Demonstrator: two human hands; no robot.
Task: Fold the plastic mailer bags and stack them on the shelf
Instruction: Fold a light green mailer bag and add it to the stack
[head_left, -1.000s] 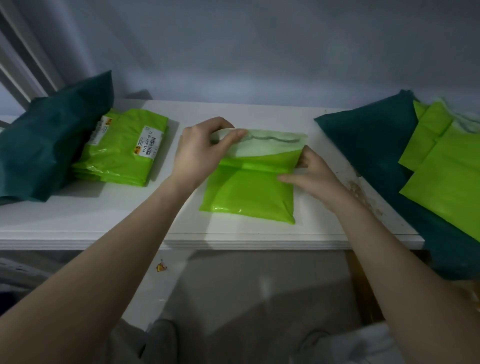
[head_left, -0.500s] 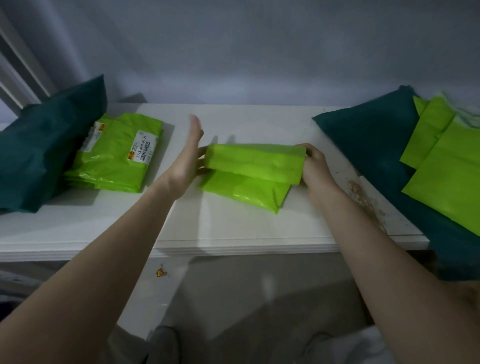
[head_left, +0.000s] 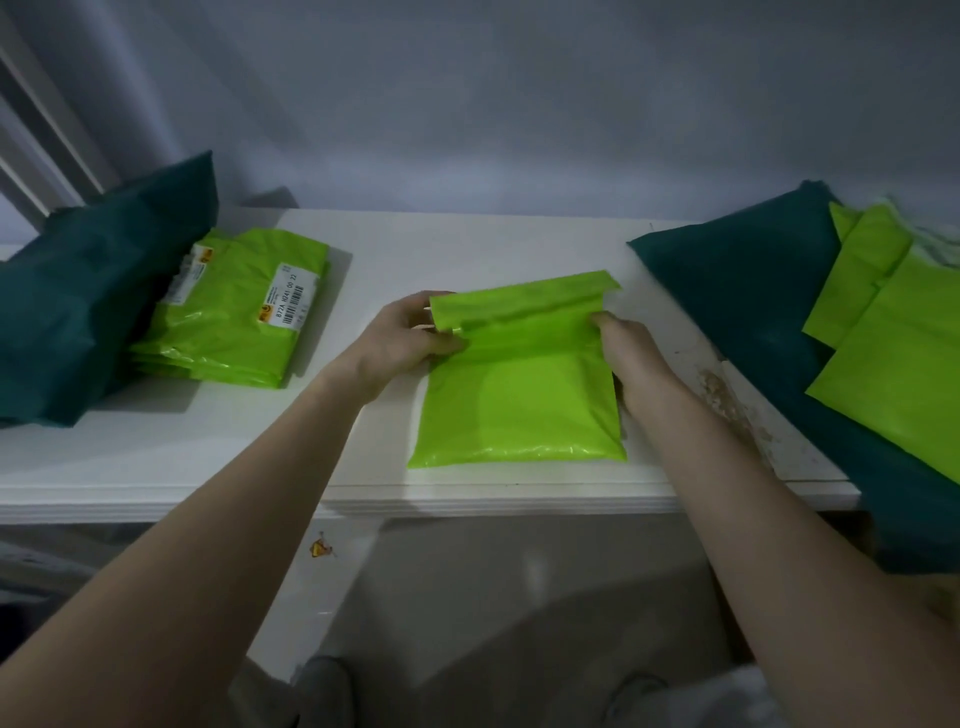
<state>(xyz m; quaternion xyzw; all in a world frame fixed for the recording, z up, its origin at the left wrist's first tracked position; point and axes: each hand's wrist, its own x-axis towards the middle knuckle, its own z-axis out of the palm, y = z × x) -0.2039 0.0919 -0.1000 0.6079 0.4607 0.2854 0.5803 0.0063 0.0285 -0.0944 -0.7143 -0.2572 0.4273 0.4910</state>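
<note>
A lime-green mailer bag lies on the white shelf, its near edge close to the shelf's front. Its far flap is raised and folded toward me. My left hand pinches the flap's left end. My right hand grips the fold at the bag's right side. A stack of folded green mailer bags with white barcode labels rests on the shelf at the left. Several flat, unfolded green mailers lie at the right.
A dark teal bag leans at the far left beside the stack. Another dark teal bag lies under the unfolded mailers at the right. A grey wall runs behind the shelf. Chipped paint marks the shelf near my right forearm.
My left hand, open and off the bag half a second ago, has taken the flap's left end. The bag now lies longer toward me, its far flap lifted by both hands.
</note>
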